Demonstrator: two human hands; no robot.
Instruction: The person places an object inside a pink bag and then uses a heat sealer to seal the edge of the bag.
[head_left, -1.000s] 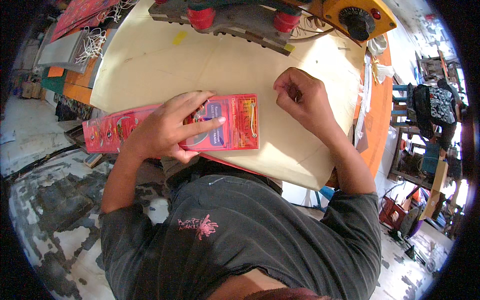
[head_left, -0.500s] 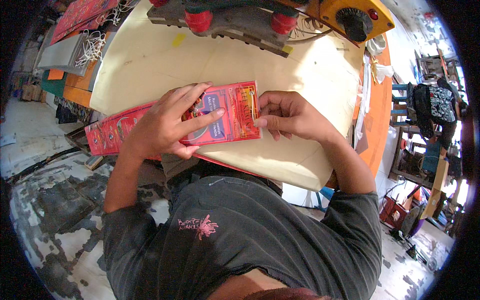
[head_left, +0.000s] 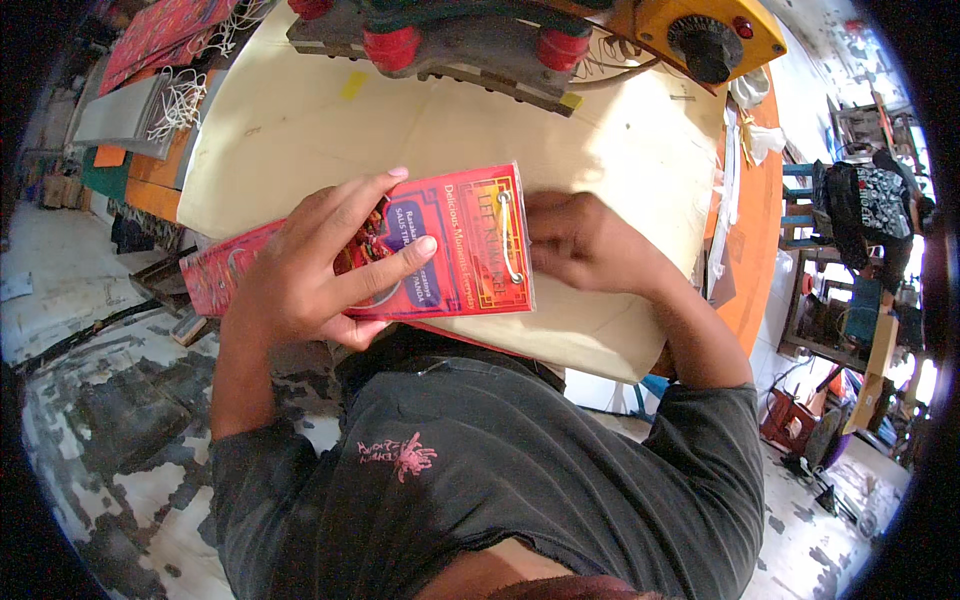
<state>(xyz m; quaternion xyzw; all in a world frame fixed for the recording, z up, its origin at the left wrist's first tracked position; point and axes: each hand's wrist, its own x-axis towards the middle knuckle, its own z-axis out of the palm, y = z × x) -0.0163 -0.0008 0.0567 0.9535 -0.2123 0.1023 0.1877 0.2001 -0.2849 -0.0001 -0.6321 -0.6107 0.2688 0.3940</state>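
A long, glossy red printed sheet [head_left: 470, 285], apparently plastic-covered, lies slantwise across the near edge of the table. My left hand [head_left: 320, 255] grips it, fingers spread over the top face and thumb at its near edge. At the sheet's right end, a white cord [head_left: 512, 240] runs between two holes. Right beside that end is my right hand [head_left: 590, 240], fingers curled and smeared by motion. Whether it holds part of the cord behind the sheet is hidden.
A cream-covered tabletop [head_left: 300, 130] lies under the work. At its far side stands a machine with red clamps [head_left: 390, 48] and a yellow control box [head_left: 710, 40] with a black dial. Red sheets [head_left: 160, 40] and white cords [head_left: 180, 105] are at the far left.
The sheet's right end has tilted and dropped slightly toward me, and the white cord now shows across its face. My right hand has curled and moved slightly right of the edge.
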